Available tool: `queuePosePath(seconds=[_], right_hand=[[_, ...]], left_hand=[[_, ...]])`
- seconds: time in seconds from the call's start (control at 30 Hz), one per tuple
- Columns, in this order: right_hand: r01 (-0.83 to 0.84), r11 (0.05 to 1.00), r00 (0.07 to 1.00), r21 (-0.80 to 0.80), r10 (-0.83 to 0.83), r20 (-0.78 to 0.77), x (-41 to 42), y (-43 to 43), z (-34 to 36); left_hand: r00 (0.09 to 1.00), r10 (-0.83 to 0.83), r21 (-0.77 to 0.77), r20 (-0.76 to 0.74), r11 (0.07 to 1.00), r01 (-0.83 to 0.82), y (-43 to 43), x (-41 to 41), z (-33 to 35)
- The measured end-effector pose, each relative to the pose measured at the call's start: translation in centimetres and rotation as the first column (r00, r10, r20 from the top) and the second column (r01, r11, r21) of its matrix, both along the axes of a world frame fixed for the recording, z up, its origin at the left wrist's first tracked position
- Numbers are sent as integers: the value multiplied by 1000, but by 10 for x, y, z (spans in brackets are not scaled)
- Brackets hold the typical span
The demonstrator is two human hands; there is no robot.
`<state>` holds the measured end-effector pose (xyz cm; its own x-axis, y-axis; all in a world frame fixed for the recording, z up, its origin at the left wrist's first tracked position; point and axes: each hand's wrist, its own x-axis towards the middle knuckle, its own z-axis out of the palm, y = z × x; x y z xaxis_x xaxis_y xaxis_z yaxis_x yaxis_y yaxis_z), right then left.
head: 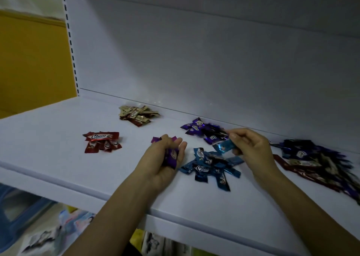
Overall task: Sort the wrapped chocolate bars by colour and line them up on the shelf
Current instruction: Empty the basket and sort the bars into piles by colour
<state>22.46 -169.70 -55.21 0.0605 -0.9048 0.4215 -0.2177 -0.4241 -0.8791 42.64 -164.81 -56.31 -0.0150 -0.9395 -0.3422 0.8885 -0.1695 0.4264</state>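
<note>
One blue bar (224, 146) is hanging pinched betw. R hand (251, 148) fingertips, just above the blue pile (210, 167), prob. heading there to join its colour. L hand (165, 159) is curling round a few purple bars (172, 156), likely gathering them for the purple pile (202, 132) just behind. Red pile (102, 141) & gold pile (136, 115) are lying well apart at left, keeping colours separate. Mixed heap (315, 162) is waiting far right on the shelf (58, 158); lining-up isn't begun.
</note>
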Motion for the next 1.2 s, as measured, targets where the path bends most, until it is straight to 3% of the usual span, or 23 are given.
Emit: queuePosePath(seconds=[0.13,0.2,0.27,0.37,0.5,0.57,0.63,0.77,0.83,0.9,0.97,1.03,1.1,1.2], right_hand=[[76,992,986,-100,-89,-139,-5,-6,-5],[142,976,917,-164,-192,-349,-3,-6,-10],[184,954,848,-235,-275,-453,-3,-4,-15],[119,965,898,-232,-204,-390,8,7,-15],[-128,991,947,-41,109,-303,35,21,-6],[-282,954,943,98,295,-157,45,21,3],[-372,912,926,174,377,10,49,18,11],[-299,935,948,191,315,-55,50,6,16],[-221,946,974,236,228,-3,50,-6,14],[-92,942,983,323,35,178,49,-26,16],[-35,900,898,434,-163,410,45,-45,22],[-58,869,799,491,-255,545,39,-61,28],[-84,857,818,509,-232,526,34,-66,28],[-105,880,946,463,-55,319,34,-51,19]], left_hand=[[996,21,-106,82,994,-12,4,-3,-6],[983,20,-148,182,989,8,6,-4,-5],[972,26,-176,233,984,16,8,-5,-5],[962,22,-216,271,976,38,8,-7,-6],[878,32,-340,477,928,151,13,-11,-8],[804,85,-377,589,908,180,13,-14,-10],[785,107,-393,610,901,183,13,-15,-12],[810,94,-388,579,905,172,10,-15,-13],[883,48,-335,467,934,126,8,-13,-12],[940,16,-263,341,962,79,6,-11,-11],[942,31,-222,335,974,47,5,-10,-10],[937,61,-225,344,974,19,6,-10,-10],[940,74,-256,332,967,14,8,-11,-9],[892,83,-296,445,953,58,12,-11,-7]])
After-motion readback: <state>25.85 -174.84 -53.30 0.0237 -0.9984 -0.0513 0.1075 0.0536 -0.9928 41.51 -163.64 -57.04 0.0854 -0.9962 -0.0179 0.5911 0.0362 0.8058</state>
